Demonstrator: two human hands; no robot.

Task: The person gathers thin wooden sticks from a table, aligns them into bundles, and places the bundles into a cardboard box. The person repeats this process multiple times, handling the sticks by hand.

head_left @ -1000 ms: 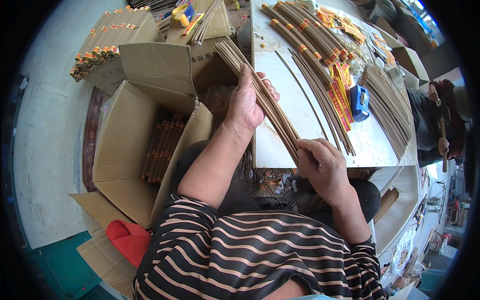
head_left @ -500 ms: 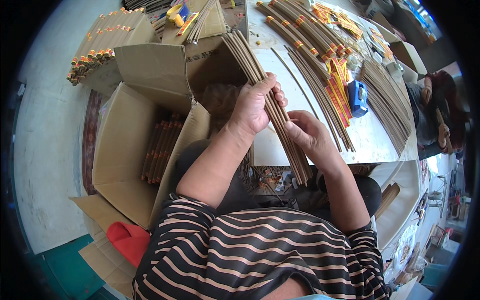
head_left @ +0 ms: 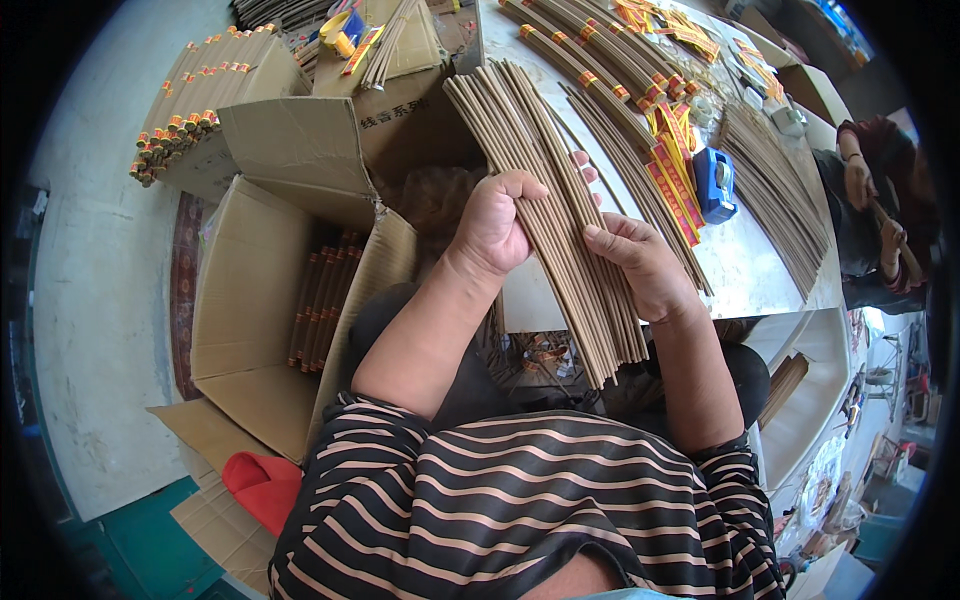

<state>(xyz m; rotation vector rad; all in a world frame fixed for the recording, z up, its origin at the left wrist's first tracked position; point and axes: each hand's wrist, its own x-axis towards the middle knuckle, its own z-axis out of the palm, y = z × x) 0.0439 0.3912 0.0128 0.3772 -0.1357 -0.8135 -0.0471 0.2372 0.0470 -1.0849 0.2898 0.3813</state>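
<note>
Brown incense sticks [head_left: 560,250] are spread in a flat, slanting layer between my two hands, in front of my chest. My left hand [head_left: 500,218] is wrapped round the sticks about midway, thumb on top and fingertips showing past the far side. Lower down on the right edge, my right hand [head_left: 648,268] grips the same sticks with its thumb on top; its other fingers are mostly hidden beneath. Just beyond them on the white table [head_left: 535,305] lies a thin row of loose incense sticks [head_left: 650,190].
Red-yellow paper bands [head_left: 675,170] and a blue tape dispenser [head_left: 715,185] lie on the table, near banded bundles [head_left: 585,75] and a large pile of loose sticks [head_left: 775,190]. An open carton [head_left: 245,300] at left holds bundles. Another person's hand [head_left: 858,182] shows at right.
The incense sticks in my hands have gone from a narrow bundle to a wider, flatter layer. My right hand has shifted slightly right and down, and the view has tilted a little.
</note>
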